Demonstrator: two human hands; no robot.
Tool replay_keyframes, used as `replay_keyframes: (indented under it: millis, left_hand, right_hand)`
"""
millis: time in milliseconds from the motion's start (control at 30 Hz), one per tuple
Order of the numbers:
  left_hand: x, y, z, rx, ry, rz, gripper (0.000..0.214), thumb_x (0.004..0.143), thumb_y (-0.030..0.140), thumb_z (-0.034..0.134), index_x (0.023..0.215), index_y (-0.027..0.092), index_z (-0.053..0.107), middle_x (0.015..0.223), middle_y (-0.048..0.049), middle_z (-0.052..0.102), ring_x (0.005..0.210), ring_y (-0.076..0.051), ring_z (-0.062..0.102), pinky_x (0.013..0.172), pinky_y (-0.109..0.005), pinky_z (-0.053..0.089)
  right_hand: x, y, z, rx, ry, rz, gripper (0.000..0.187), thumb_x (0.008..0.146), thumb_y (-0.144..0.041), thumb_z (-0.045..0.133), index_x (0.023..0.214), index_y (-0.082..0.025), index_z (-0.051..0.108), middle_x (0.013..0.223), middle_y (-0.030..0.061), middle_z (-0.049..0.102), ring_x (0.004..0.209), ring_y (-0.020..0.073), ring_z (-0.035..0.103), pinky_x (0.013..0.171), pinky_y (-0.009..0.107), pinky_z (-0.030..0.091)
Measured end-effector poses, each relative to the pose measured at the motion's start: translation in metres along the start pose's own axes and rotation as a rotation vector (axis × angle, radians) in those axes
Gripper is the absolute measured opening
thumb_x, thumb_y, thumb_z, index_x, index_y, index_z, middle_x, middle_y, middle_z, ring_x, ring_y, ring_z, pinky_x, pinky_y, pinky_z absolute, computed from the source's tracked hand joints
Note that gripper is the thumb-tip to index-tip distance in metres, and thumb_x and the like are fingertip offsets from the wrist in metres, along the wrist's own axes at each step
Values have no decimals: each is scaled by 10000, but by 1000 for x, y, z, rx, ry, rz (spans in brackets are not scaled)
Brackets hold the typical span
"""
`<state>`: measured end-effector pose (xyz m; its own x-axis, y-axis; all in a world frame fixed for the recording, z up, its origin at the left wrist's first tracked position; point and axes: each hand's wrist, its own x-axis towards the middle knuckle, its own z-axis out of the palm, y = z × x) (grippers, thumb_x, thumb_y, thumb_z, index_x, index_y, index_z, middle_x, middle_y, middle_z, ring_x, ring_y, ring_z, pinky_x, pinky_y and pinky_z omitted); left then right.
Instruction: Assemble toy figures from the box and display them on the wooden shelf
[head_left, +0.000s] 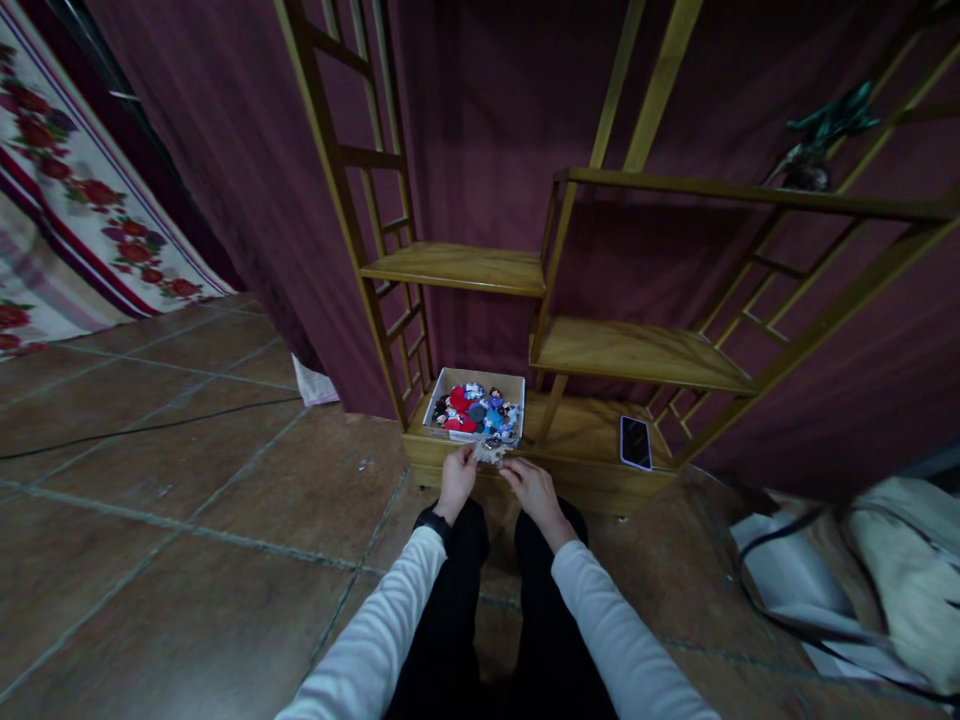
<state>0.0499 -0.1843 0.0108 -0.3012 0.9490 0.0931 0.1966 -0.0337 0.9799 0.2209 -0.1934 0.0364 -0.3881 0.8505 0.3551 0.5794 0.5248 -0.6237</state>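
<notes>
Between my two hands is a small clear, crinkled plastic bag, held just in front of a shallow white box. My left hand pinches its left side; a dark band is on that wrist. On its right side, the fingers of my right hand are closed. Whatever is inside the plastic is too small to make out. The white box sits on the lowest shelf and holds several small red, blue and dark figures.
A wooden shelf unit stands before a dark red curtain. On its low board lies a phone. At right on the tiled floor are a pale bag and a strap. A black cable crosses the floor at left.
</notes>
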Motion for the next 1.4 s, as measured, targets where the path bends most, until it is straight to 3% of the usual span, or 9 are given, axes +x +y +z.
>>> replay_keyframes:
  millis: [367,567,833,1067,1167,1267,1400]
  left_hand:
    - [-8,8,1,-112,-19,-41,212,710,247,545,898,148,548,723,-35,647,646,-151,622,546,-246,492]
    - [-12,19,3,8,-107,26,176,664,241,593,810,144,608,719,-29,660,668,-138,607,643,-250,473]
    - [-13,18,7,107,-93,47,193,646,302,638,774,158,633,727,-38,676,699,-170,621,639,-262,460]
    - [-10,12,5,-24,-110,-33,204,676,314,591,772,135,614,683,-50,666,621,-158,608,532,-234,442]
    - [-10,14,4,-91,-137,-71,187,658,291,600,756,132,604,652,-39,651,577,-136,584,497,-214,423]
    - [-10,15,5,-153,-155,-97,198,636,272,611,773,129,602,669,-34,648,557,-118,565,486,-205,420]
    - [-9,15,8,-207,-193,-125,248,617,276,626,813,125,607,701,-44,655,575,-121,571,483,-206,424]
  right_hand:
    - [5,6,2,91,66,132,190,835,-309,494,948,-277,644,960,4,688,870,168,634,813,268,451]
    - [6,9,0,92,88,159,193,829,-263,495,951,-287,642,930,-5,696,840,166,645,760,251,455]
    - [2,-4,-6,40,25,137,195,827,-309,504,965,-323,640,920,-13,701,838,174,646,741,243,446]
    - [0,-10,-14,105,45,157,279,885,-338,371,870,-275,642,778,-18,690,756,144,638,703,213,432]
    - [2,-8,-13,119,90,165,212,848,-333,438,920,-264,626,856,-11,675,771,141,626,711,222,441]
    - [3,-6,-9,114,48,125,212,804,-322,513,982,-272,616,962,-7,650,789,135,618,715,228,445]
    - [4,-4,-5,91,-7,127,188,813,-298,515,956,-297,636,944,-15,657,816,139,615,732,235,439]
